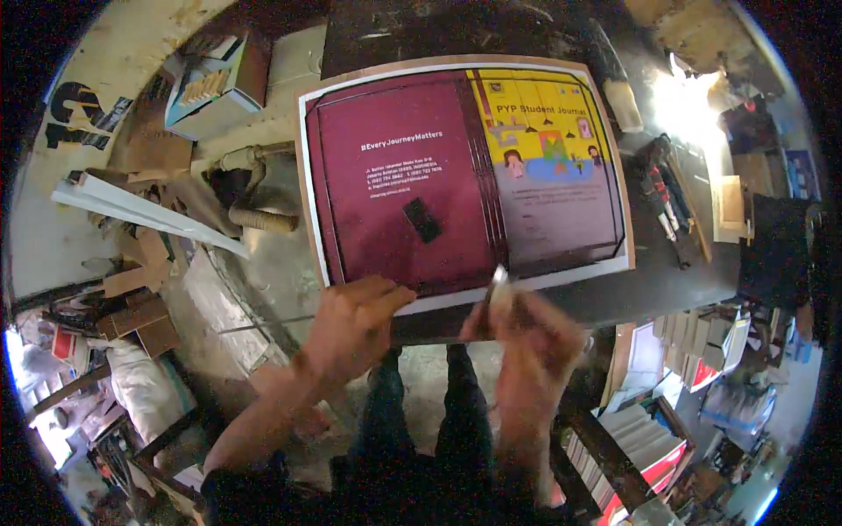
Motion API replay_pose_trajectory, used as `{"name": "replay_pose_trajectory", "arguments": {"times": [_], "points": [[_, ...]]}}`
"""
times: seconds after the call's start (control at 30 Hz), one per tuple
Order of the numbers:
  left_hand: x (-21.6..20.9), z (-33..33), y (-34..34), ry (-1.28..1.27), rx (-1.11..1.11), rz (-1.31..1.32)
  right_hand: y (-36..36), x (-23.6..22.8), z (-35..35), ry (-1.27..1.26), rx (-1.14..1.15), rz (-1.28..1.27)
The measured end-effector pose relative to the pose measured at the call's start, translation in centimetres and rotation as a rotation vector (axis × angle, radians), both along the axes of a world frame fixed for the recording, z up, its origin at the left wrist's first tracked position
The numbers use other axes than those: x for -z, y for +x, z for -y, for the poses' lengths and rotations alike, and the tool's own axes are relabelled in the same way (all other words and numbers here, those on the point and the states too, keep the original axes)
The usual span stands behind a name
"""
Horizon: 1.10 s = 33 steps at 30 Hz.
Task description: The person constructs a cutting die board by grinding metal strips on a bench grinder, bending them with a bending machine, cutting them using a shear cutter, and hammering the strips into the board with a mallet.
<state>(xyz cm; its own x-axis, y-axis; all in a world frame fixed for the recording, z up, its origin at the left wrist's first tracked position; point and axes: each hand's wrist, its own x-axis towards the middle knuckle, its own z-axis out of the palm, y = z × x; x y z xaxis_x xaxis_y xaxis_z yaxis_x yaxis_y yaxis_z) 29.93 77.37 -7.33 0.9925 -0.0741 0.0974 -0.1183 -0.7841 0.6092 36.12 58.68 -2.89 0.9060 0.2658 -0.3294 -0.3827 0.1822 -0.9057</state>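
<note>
A printed cover sheet (395, 210) lies on a dark tabletop, maroon on its left part, yellow and mauve on its right. Thin black lines or strips run around its edges and down the middle. On the maroon part rests a small black block (422, 220). My left hand (355, 316) is closed at the sheet's lower left edge, fingers curled. A thin dark strip (267, 324) sticks out leftward from it. Just below the sheet's lower edge, my right hand (531, 329), blurred, pinches a small thing with a shiny metal tip (500, 275); its kind cannot be made out.
Hand tools (668, 206) lie on the table's right side, beneath a bright light. A box with wooden pieces (206, 88) stands at the far left, above a long white bar (145, 210). Stacked books or papers (645, 443) fill a crate at the lower right. Cardboard scraps (140, 324) are piled at left.
</note>
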Motion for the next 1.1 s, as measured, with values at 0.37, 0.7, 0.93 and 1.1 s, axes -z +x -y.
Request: {"name": "replay_pose_trajectory", "arguments": {"times": [0.37, 0.7, 0.93, 1.1], "points": [[-12.9, -5.2, -5.5, -0.427, -0.322, -0.325, 3.4, -12.1, 6.9, -0.866, -0.484, 0.552], [-21.7, -8.0, -26.9, -0.650, -0.532, 0.098, -5.5, -13.8, -12.4, 0.389, -0.689, -0.038], [-23.7, -2.3, -41.2, -0.121, -1.531, 0.304, -20.7, -15.6, -26.9, 0.341, -1.269, -0.011], [-20.6, 2.6, -48.7, 0.061, -2.262, 0.457, -34.9, -18.0, -32.5, 0.161, -1.735, 0.076]]}}
